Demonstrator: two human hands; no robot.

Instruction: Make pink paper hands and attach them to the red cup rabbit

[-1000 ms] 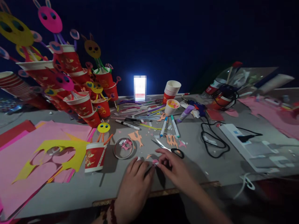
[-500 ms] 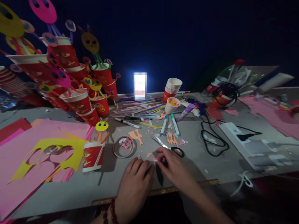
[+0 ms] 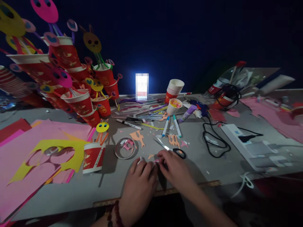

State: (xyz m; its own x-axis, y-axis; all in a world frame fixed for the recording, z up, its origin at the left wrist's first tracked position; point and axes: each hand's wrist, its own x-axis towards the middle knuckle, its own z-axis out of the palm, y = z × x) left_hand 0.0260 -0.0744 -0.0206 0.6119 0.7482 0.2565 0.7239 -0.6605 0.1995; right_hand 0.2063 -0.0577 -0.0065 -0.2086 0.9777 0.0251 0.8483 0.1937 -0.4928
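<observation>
A tiny pink paper piece (image 3: 157,160) shows between my two hands above the near part of the table. My right hand (image 3: 174,167) pinches it between thumb and fingers. Close against it, my left hand (image 3: 141,178) is closed with its fingers curled down. A white bit (image 3: 141,159) peeks out at its fingertips; the rest of what it holds is hidden. Just beyond my right hand lie scissors (image 3: 178,153) with black handles, blades partly spread. A tape roll (image 3: 115,150) lies flat beyond my left hand. Orange paper scraps (image 3: 138,137) are scattered around.
At left stand a red paper cup (image 3: 92,159) with a yellow face figure, stacked decorated cups (image 3: 77,102) and coloured paper sheets (image 3: 71,149). Markers (image 3: 166,126), pipe cleaners (image 3: 142,110), a glue stick (image 3: 188,113) and a scrap cup (image 3: 174,108) lie farther back. A power strip (image 3: 239,142) sits at right.
My left hand has shifted slightly right, its fingers closer to the right hand and covering more of the pink piece. The other things stay in place.
</observation>
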